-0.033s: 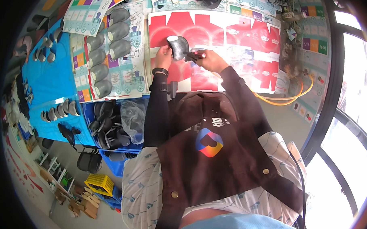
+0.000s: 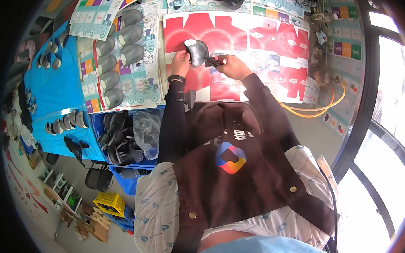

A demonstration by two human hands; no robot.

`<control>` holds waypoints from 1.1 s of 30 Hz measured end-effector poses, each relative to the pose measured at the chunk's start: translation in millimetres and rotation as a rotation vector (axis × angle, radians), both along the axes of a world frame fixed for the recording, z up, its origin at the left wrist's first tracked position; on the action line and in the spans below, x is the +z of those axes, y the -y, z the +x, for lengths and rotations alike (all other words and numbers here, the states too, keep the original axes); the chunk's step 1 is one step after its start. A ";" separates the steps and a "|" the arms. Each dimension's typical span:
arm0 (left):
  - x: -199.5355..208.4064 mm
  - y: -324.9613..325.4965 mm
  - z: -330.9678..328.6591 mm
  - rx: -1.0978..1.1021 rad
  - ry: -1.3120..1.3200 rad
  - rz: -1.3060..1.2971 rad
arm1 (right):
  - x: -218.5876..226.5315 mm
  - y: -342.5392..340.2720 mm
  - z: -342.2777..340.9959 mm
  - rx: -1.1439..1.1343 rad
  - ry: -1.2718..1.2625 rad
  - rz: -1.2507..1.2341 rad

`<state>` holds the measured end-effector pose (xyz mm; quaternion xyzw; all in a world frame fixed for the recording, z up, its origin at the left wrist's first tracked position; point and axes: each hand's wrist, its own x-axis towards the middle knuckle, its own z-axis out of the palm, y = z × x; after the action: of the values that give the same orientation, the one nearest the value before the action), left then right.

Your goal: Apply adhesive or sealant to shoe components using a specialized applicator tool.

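Note:
My left hand (image 2: 181, 62) grips a dark grey, rounded, slipper-toe-shaped piece (image 2: 199, 53) by its left edge. The piece has a shiny surface and a pale patch at its upper end. To its right, my right hand (image 2: 235, 68) is closed around a dark hand tool with red-tipped handles (image 2: 219, 60), which looks like pliers. The tool's dark end lies against or very close to the piece's right edge; contact cannot be made out. Both hands are over a red and white printed sheet (image 2: 228, 25).
Several similar grey pieces (image 2: 131, 34) stand in two columns on the left. A blue crate (image 2: 97, 125) holds more dark pieces and a clear plastic bag (image 2: 147, 130). An orange hose (image 2: 311, 113) loops at the right. A yellow crate (image 2: 109, 204) stands lower left.

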<state>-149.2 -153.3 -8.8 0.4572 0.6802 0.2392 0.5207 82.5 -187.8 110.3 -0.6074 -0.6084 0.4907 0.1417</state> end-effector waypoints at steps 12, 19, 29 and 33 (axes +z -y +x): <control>-27.9 2.7 -3.0 0.093 -0.011 0.116 | -5.5 -3.1 2.9 -0.103 0.190 0.114; -13.7 -1.4 7.9 0.049 -0.277 0.190 | 0.0 0.8 0.1 -0.115 -0.242 -0.321; -19.5 -17.3 -5.3 -0.012 -0.249 0.093 | -62.1 -35.0 -6.7 -0.032 -0.138 0.048; -41.8 9.8 -61.9 0.372 0.162 0.011 | -31.5 -34.4 -21.6 -0.145 -0.134 -0.043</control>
<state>-211.1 -163.1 -50.5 0.3058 0.7074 0.3709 0.5182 60.9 -153.3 78.8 -0.6185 -0.5414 0.5317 0.2040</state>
